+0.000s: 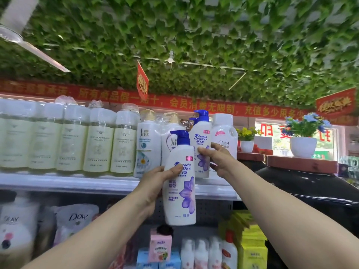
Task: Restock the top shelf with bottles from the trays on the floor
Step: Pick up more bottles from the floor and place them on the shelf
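Note:
My left hand (155, 183) grips a white shampoo bottle (180, 191) with a blue pump and a purple flower, held upright in front of the top shelf (77, 181). A second, matching shampoo bottle (202, 144) stands on that shelf a little to the right. My right hand (217, 158) holds this standing bottle by its right side, thumb on its front. Another blue pump shows just behind it. A white bottle with a pink label (224, 136) stands at the shelf's right end, partly behind my right hand.
Pale green bottles (97, 140) and two white Slek bottles (147, 144) fill the shelf's left and middle. Pouches and small bottles sit on the shelf below. Flower pots (303, 146) stand on red boards to the right above a black cabinet (303, 183). Leaves cover the ceiling.

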A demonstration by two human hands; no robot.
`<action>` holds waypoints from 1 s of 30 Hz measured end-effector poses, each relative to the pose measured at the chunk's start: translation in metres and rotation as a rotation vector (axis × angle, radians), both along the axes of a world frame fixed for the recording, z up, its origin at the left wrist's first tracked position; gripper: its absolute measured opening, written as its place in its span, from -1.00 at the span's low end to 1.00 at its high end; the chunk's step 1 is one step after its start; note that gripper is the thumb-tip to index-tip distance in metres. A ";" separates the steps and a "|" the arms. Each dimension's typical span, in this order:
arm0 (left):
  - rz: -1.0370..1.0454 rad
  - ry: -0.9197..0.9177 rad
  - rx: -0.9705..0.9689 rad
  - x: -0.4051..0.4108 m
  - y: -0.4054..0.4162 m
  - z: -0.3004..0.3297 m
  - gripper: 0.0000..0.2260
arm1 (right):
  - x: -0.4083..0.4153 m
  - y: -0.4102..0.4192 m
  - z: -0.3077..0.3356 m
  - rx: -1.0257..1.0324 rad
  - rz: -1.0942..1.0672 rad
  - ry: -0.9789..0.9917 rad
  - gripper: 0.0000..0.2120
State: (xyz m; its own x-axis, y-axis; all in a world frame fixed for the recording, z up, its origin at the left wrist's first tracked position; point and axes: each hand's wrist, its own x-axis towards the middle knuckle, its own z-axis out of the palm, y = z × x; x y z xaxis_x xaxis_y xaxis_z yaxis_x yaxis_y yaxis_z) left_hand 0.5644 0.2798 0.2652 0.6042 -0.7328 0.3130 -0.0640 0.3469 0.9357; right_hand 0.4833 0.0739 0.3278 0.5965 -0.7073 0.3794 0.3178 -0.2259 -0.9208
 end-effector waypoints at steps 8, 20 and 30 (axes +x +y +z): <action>0.011 0.004 -0.006 0.002 -0.002 -0.005 -0.46 | 0.004 -0.008 -0.006 0.025 0.009 -0.007 -0.50; -0.011 0.027 -0.028 -0.004 -0.016 -0.008 -0.50 | 0.003 -0.013 -0.017 -0.094 -0.040 0.150 -0.56; -0.041 0.054 -0.049 -0.001 -0.026 -0.006 -0.49 | 0.009 -0.019 -0.019 -0.118 -0.064 0.149 -0.70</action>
State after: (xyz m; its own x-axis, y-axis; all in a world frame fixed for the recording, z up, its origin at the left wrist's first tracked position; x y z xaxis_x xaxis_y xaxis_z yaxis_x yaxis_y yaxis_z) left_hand 0.5630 0.2536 0.2593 0.5909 -0.7420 0.3167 0.0009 0.3932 0.9195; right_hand 0.4925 0.0549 0.3091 0.6071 -0.7018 0.3727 0.1617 -0.3502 -0.9226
